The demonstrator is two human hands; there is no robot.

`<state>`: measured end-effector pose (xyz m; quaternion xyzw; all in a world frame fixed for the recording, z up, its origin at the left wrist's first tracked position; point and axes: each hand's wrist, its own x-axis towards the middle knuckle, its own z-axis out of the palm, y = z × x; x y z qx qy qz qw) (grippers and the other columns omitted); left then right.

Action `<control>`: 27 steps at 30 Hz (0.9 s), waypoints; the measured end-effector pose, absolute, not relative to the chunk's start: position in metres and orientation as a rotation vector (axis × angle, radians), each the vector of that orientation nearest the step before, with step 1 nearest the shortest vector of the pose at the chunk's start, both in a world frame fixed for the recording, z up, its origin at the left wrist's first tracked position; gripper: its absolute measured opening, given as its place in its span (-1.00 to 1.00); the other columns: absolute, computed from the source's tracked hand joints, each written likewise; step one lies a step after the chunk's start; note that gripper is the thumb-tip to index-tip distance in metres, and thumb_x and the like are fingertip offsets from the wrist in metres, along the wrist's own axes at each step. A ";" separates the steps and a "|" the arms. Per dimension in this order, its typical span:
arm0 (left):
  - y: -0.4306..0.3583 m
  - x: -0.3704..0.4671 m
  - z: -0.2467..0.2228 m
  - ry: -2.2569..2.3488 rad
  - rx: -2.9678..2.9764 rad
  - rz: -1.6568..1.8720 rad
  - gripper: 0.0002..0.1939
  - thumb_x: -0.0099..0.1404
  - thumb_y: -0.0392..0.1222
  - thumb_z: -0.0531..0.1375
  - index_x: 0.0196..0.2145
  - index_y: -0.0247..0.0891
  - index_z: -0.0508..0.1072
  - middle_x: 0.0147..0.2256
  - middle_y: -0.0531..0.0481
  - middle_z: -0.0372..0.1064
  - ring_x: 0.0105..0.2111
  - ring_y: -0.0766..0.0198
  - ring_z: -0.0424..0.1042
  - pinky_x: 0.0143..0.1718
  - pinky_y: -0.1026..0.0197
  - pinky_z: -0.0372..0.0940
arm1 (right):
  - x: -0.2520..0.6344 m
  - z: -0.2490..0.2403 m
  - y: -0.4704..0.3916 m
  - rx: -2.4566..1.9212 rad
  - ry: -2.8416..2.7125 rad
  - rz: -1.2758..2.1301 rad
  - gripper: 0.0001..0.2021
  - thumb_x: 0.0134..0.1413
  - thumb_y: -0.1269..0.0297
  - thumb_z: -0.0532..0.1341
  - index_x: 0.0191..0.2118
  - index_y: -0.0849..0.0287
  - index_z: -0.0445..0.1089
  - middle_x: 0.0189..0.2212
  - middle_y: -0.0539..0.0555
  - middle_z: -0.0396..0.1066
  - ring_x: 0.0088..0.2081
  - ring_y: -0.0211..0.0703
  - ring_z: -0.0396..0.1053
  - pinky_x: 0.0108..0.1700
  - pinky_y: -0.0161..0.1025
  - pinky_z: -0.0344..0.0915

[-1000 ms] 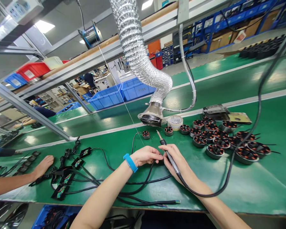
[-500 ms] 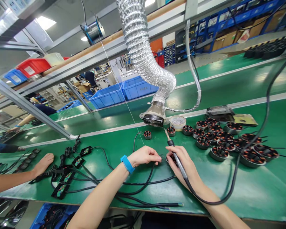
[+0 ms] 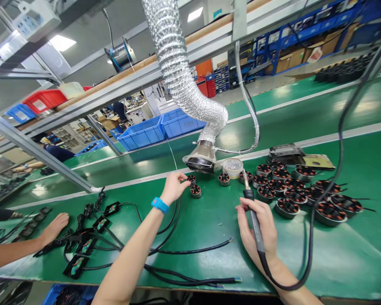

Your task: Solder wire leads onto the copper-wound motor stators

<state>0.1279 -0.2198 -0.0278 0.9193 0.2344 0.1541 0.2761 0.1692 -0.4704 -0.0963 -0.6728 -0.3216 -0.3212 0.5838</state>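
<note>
My left hand point(image 3: 177, 185), with a blue band at the wrist, pinches a small round copper-wound part point(image 3: 191, 179) at its edge, just behind a similar part point(image 3: 196, 192) on the green bench. In my right hand point(image 3: 259, 220) is a soldering iron point(image 3: 255, 226), its tip pointing up and away near the round white tub point(image 3: 233, 168). Another small wound part point(image 3: 224, 179) sits below the funnel-shaped fume hood point(image 3: 202, 157). Black cables point(image 3: 193, 250) lie on the bench in front of my left hand.
Many wound rings point(image 3: 287, 206) cluster at the right, beside a metal block point(image 3: 286, 154). Circuit boards with cables point(image 3: 84, 245) lie at the left, near another person's hand point(image 3: 55, 228). A silver duct point(image 3: 178, 63) hangs overhead; the iron's cord loops at the right.
My left hand has moved away and left to the small parts, where a second one now stands. My right hand has shifted right with the iron, away from the spot where both hands were close together.
</note>
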 end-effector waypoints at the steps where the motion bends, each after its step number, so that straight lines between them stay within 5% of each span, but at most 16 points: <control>1: -0.234 0.131 -0.029 0.533 2.471 0.432 -0.85 0.23 -0.23 0.25 -0.26 -0.31 0.57 -0.23 -0.09 0.47 -0.22 0.21 0.42 -0.16 0.22 0.27 | 0.169 -0.096 -0.470 -1.571 -0.740 -0.771 -0.73 0.23 0.46 0.21 0.02 0.13 0.36 -0.20 0.11 0.38 -0.15 -0.08 0.36 -0.05 -0.08 0.33; 5: -0.296 0.159 -0.045 0.098 2.519 0.212 -0.67 0.43 -0.17 0.03 -0.27 -0.24 0.59 -0.23 -0.07 0.48 -0.22 0.23 0.46 -0.15 0.26 0.29 | 0.170 -0.095 -0.472 -1.601 -0.715 -0.786 -0.73 0.23 0.45 0.21 0.03 0.11 0.34 -0.19 0.13 0.40 -0.13 -0.04 0.35 -0.03 -0.02 0.32; 8: -0.317 0.186 -0.055 0.179 2.724 0.233 -0.60 0.49 -0.12 -0.08 -0.16 -0.27 0.54 -0.22 -0.15 0.50 -0.20 0.15 0.48 -0.13 0.18 0.29 | 0.171 -0.098 -0.475 -1.614 -0.689 -0.794 -0.73 0.22 0.43 0.23 0.02 0.12 0.35 -0.20 0.14 0.41 -0.13 -0.01 0.35 -0.01 0.01 0.32; 13: -0.316 0.207 -0.057 0.282 3.007 0.170 -0.70 0.43 -0.10 0.08 0.00 -0.33 0.43 -0.11 -0.27 0.46 -0.12 0.06 0.49 -0.13 0.13 0.32 | 0.172 -0.099 -0.477 -1.608 -0.685 -0.795 -0.71 0.21 0.42 0.24 0.04 0.13 0.35 -0.19 0.15 0.40 -0.16 -0.02 0.35 -0.01 0.00 0.32; 21: -0.351 0.145 -0.055 0.293 3.025 0.086 -0.71 0.42 -0.11 0.08 -0.21 -0.40 0.49 -0.29 -0.33 0.49 -0.24 -0.03 0.52 -0.24 0.08 0.32 | 0.170 -0.096 -0.477 -1.660 -0.744 -0.644 -0.72 0.27 0.36 0.17 0.08 0.12 0.32 -0.18 0.14 0.33 -0.12 -0.02 0.35 0.02 -0.01 0.31; 27: -0.344 0.083 -0.031 0.527 2.723 0.267 -0.63 0.49 -0.12 -0.08 -0.25 -0.27 0.48 -0.33 -0.18 0.49 -0.36 0.16 0.46 -0.28 0.18 0.20 | 0.166 -0.112 -0.474 -1.751 -0.807 -0.348 -0.50 0.19 0.21 0.26 0.21 0.08 0.19 -0.03 0.19 0.22 -0.10 -0.02 0.39 -0.05 -0.06 0.41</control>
